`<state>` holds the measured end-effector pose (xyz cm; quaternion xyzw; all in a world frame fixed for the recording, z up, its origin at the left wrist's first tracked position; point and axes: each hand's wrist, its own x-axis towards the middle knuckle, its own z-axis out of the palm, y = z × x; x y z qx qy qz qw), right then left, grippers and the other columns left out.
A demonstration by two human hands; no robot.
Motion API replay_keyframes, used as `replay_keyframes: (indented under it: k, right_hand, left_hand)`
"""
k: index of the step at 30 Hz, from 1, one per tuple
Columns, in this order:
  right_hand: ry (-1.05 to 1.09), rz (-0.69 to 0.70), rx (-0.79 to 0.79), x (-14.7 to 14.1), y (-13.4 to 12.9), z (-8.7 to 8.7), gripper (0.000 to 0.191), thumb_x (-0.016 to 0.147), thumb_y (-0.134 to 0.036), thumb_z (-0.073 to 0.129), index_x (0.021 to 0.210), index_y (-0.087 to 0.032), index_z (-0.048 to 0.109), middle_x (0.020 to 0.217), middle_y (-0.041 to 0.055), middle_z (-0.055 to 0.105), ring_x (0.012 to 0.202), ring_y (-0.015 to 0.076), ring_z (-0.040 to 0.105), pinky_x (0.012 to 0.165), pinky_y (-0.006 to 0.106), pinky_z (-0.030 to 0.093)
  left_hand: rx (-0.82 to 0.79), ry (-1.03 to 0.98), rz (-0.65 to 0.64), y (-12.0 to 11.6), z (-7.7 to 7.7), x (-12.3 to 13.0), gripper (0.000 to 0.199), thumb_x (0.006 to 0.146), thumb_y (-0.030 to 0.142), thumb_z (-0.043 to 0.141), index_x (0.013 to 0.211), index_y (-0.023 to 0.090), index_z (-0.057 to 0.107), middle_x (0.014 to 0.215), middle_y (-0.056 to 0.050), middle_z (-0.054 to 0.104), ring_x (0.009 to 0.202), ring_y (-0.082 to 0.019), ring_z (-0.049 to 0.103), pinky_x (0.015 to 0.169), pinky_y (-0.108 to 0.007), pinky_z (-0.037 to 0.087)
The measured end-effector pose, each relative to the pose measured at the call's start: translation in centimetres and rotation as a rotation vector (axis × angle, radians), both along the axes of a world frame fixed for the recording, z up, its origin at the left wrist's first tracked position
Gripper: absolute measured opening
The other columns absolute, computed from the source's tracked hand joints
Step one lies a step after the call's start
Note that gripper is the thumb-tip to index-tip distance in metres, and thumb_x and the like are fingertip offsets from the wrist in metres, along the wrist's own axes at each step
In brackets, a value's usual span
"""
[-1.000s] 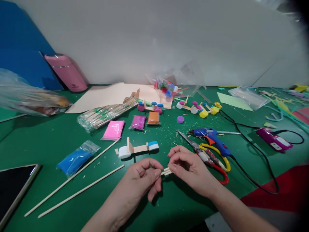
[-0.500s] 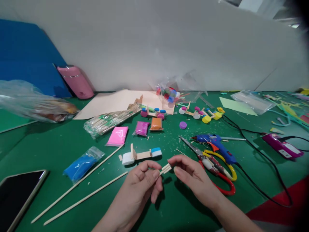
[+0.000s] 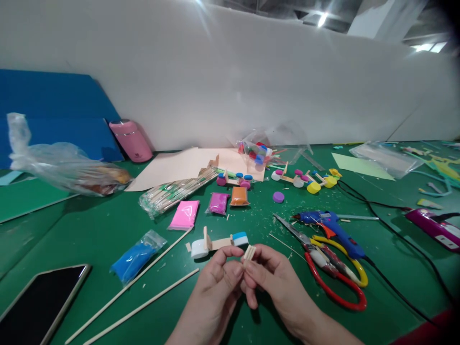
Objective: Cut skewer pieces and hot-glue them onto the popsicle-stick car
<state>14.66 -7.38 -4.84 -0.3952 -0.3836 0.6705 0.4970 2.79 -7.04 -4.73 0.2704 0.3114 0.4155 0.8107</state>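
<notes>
Short pieces of wooden stick [image 3: 249, 253] stand bundled side by side between my fingertips. My left hand [image 3: 223, 275] pinches them from the left, and my right hand [image 3: 275, 275] closes on them from the right, thumb against the bundle. Just beyond my hands lies a small wooden car [image 3: 220, 243] with a white wheel and a blue-and-white wheel. Two long wooden sticks [image 3: 143, 304] rest to the left. On the right are scissors [image 3: 332, 270] with red and yellow handles, beside a blue glue gun [image 3: 330, 225].
Packets of blue clay [image 3: 137, 256], pink clay [image 3: 184, 214] and orange clay [image 3: 239, 196] lie about the green table. A phone [image 3: 43, 299] sits front left. Farther back are bagged sticks [image 3: 176, 191], small finished cars [image 3: 233, 180], a purple cap [image 3: 278, 197] and a pink flask [image 3: 132, 141].
My right hand has come in from beside the stick pieces to grip them with my left. The bundle has turned more upright. The camera view has tilted up and shifted left.
</notes>
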Motion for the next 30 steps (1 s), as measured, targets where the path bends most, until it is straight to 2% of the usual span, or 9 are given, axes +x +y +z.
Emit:
replay_keyframes:
  k: [3,7,12,17,21,24,30]
  right_hand:
    - [-0.022,-0.013,-0.008,0.0,0.1,-0.3,0.021,0.074,-0.034,0.060,0.071,-0.014,0.052,0.044,-0.0087,0.047,0.032,0.0032,0.043,0.038,0.015,0.030]
    - [-0.017,0.001,-0.020,-0.1,0.2,-0.3,0.025,0.074,-0.037,0.059,0.070,-0.015,0.049,0.042,-0.0090,0.045,0.030,0.0052,0.046,0.035,0.015,0.029]
    - [-0.104,-0.029,-0.002,0.0,-0.1,-0.3,0.025,0.073,-0.038,0.061,0.073,-0.015,0.050,0.048,-0.0063,0.048,0.040,0.0072,0.048,0.044,0.019,0.034]
    - [-0.175,0.092,0.016,1.9,-0.3,0.1,0.030,0.069,-0.038,0.065,0.084,-0.015,0.054,0.069,-0.0013,0.050,0.059,0.0092,0.047,0.055,0.021,0.035]
    - [-0.360,0.080,0.059,4.0,0.0,0.7,0.022,0.079,-0.038,0.054,0.079,-0.015,0.056,0.062,-0.0039,0.043,0.057,0.0086,0.037,0.052,0.020,0.030]
    - [-0.425,0.074,0.102,4.4,0.2,0.6,0.023,0.080,-0.038,0.052,0.074,-0.016,0.055,0.059,-0.0047,0.038,0.054,0.0089,0.033,0.049,0.020,0.027]
    - [-0.289,0.095,0.075,2.6,-0.4,-0.5,0.020,0.076,-0.036,0.058,0.080,-0.017,0.055,0.069,-0.0018,0.048,0.063,0.0100,0.043,0.059,0.021,0.036]
  left_hand:
    - [0.017,0.025,-0.025,0.1,-0.3,0.2,0.011,0.080,0.018,0.051,0.089,0.017,0.046,0.059,0.000,0.061,0.048,-0.011,0.055,0.055,-0.022,0.039]
    - [0.034,0.094,-0.060,0.2,-0.5,0.2,0.007,0.080,0.021,0.050,0.078,0.015,0.048,0.059,-0.001,0.060,0.044,-0.010,0.053,0.049,-0.021,0.037]
    - [0.046,0.135,-0.083,0.3,-0.5,0.1,0.018,0.081,0.024,0.048,0.068,0.012,0.050,0.051,0.001,0.057,0.034,-0.004,0.043,0.042,-0.018,0.027]
    - [0.000,0.160,-0.089,0.3,-0.2,-0.2,0.020,0.080,0.024,0.050,0.062,0.013,0.049,0.044,0.003,0.053,0.034,-0.004,0.038,0.040,-0.017,0.023]
    - [0.009,0.168,-0.098,0.1,-0.1,-0.3,0.020,0.080,0.022,0.048,0.062,0.014,0.050,0.040,0.005,0.047,0.036,-0.004,0.035,0.041,-0.018,0.023]
    - [0.011,0.189,-0.092,0.1,0.0,-0.4,0.021,0.080,0.021,0.049,0.060,0.014,0.050,0.038,0.005,0.045,0.037,-0.005,0.033,0.042,-0.019,0.024]
    - [0.004,0.211,-0.072,0.3,-0.3,0.0,0.021,0.078,0.027,0.054,0.062,0.013,0.051,0.040,0.005,0.047,0.038,-0.004,0.034,0.043,-0.018,0.023]
